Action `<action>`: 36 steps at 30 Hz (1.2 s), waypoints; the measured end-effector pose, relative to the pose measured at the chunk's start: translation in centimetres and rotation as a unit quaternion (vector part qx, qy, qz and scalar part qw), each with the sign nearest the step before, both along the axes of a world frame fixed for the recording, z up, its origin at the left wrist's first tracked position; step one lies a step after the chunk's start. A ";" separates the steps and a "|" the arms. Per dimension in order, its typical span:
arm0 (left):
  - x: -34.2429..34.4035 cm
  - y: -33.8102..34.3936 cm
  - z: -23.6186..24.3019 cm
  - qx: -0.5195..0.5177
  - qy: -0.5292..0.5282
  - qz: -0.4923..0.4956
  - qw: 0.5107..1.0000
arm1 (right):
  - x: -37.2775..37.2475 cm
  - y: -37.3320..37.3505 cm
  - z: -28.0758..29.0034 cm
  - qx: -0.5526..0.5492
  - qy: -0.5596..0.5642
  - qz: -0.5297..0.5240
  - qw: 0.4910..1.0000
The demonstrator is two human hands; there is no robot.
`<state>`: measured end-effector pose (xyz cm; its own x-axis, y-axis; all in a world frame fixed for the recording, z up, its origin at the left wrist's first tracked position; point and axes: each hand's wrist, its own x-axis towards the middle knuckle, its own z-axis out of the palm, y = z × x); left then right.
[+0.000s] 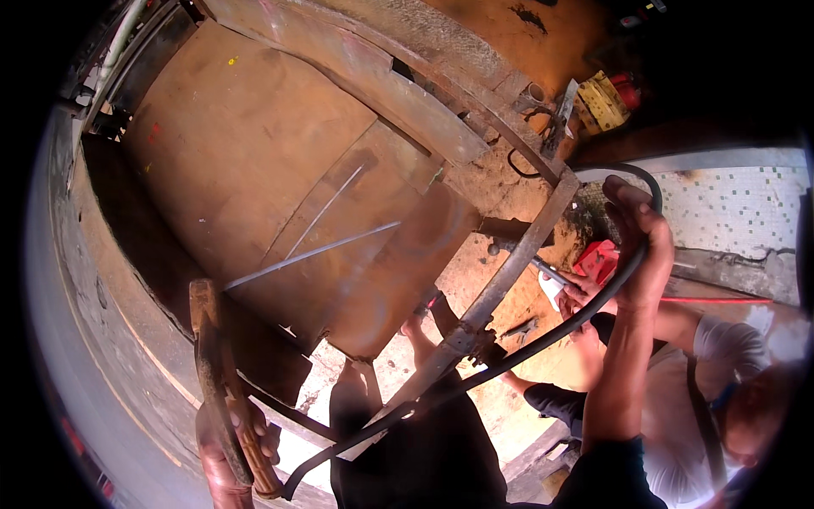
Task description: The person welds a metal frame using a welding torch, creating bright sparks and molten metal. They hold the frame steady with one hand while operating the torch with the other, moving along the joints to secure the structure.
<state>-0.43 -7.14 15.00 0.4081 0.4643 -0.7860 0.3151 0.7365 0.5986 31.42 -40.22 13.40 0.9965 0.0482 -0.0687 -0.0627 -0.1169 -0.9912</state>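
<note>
Head view: I see the left hand (pixel 214 458) closed around a clamp-like tool (pixel 209 365), beside the brown sheet's (pixel 237 153) lower-left edge.
The right hand (pixel 660 242) has bent fingers at the black cable (pixel 543 341); its grip I cannot tell. The cable seems already attached; whether the seam (pixel 320 188) is joined remains unclear.

Harsh sunlight, ground (pixel 462 276) nearly blown out, fisheye bending edges into black; top right's probably just deep shadow.
</note>
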 end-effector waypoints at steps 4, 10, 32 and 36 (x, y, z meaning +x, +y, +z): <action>2.5 0.6 -2.3 0.012 0.030 -0.100 0.994 | 0.6 0.7 -0.5 -0.039 -0.032 0.015 0.999; 3.6 1.3 -2.5 0.080 -0.022 -0.133 0.988 | 1.4 1.7 1.7 -0.140 -0.062 0.053 0.987; 11.1 1.8 -8.5 0.229 -0.109 -0.346 0.903 | 0.2 3.6 -1.7 -0.108 -0.092 0.095 0.985; 12.1 1.6 -10.0 0.161 -0.112 -0.362 0.911 | -0.2 3.2 -1.9 -0.086 -0.094 0.112 0.985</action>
